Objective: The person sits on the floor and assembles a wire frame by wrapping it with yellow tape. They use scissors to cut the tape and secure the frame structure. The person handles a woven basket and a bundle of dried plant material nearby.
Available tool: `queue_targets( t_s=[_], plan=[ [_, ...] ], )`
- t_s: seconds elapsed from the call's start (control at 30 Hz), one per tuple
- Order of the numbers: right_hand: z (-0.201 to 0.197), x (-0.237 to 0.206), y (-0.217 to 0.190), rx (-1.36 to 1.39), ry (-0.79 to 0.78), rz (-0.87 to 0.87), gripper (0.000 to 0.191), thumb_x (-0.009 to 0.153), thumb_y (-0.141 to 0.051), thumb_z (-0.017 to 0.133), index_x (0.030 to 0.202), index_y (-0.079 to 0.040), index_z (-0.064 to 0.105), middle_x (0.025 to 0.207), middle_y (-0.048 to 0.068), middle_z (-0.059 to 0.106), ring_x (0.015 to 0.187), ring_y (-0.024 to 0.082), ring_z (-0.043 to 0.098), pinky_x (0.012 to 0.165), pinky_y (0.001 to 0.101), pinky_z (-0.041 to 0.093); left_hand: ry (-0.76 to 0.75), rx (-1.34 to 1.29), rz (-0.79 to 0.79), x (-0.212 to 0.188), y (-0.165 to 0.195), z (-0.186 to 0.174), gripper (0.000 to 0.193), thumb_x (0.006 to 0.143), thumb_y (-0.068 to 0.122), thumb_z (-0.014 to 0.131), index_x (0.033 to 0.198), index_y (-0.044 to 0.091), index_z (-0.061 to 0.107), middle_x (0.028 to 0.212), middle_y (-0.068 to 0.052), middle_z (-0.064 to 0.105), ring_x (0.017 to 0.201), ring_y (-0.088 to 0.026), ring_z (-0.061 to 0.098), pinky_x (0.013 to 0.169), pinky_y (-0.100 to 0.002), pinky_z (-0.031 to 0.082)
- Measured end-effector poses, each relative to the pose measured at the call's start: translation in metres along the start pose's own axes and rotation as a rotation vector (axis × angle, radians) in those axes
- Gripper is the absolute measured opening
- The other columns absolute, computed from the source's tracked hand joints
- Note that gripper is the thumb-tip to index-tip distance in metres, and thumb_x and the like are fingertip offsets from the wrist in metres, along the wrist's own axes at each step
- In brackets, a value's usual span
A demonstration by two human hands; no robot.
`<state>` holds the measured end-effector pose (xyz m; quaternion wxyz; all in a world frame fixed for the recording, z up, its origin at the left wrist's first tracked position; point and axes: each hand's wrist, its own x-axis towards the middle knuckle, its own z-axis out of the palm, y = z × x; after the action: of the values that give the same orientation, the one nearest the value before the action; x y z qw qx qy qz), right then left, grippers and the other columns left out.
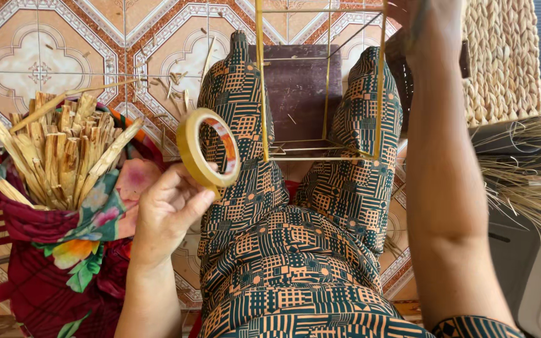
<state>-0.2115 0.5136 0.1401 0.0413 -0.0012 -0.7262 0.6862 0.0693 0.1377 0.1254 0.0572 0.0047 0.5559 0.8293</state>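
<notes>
Patterned trousers fill six o'clock while the left hand pinches a tape roll at nine o'clock, right hand steadying the stick frame, grip unclear; finding the tape's end likely comes next.

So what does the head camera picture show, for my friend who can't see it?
A person's left hand holds up a roll of yellowish tape over their patterned trousers. Their right arm reaches up to a frame of thin yellow sticks standing between their knees. A cloth bundle of split wood strips sits at the left.
</notes>
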Motion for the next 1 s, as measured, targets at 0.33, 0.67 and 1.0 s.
queue_targets(
  t_s=[0.33, 0.67, 1.0],
  plan=[
    [0.029, -0.239, 0.012, 0.365, -0.251, 0.002, 0.053, 0.101, -0.038, 0.076, 0.132, -0.002, 0.051, 0.099, 0.02, 0.073, 0.084, 0.027, 0.075, 0.08, 0.0395, 0.064, -0.684, 0.532, 0.092, 0.023, 0.004, 0.039, 0.045, 0.083, 0.01, 0.079, 0.125, 0.013, 0.063, 0.086, 0.001, 0.07, 0.07, -0.013, 0.069, 0.066, -0.028, 0.057],
    [0.021, -0.263, 0.03, 0.442, -0.327, -0.154, 0.048, 0.099, -0.03, 0.078, 0.131, -0.003, 0.055, 0.072, 0.005, 0.054, 0.051, 0.013, 0.056, 0.048, 0.025, 0.047, -0.194, 0.967, 0.25, 0.056, -0.007, 0.032, 0.061, 0.088, 0.003, 0.073, 0.139, 0.018, 0.044, 0.084, 0.002, 0.069, 0.063, -0.015, 0.069, 0.056, -0.031, 0.056],
    [0.025, -0.241, 0.034, 0.406, -0.284, -0.156, 0.044, 0.1, -0.023, 0.077, 0.132, 0.0, 0.057, 0.071, 0.004, 0.054, 0.054, 0.014, 0.057, 0.048, 0.0238, 0.045, -0.089, 0.946, 0.278, 0.076, -0.039, 0.034, 0.051, 0.087, 0.001, 0.076, 0.13, 0.016, 0.052, 0.086, 0.002, 0.069, 0.059, -0.014, 0.065, 0.058, -0.03, 0.055]
  ],
)
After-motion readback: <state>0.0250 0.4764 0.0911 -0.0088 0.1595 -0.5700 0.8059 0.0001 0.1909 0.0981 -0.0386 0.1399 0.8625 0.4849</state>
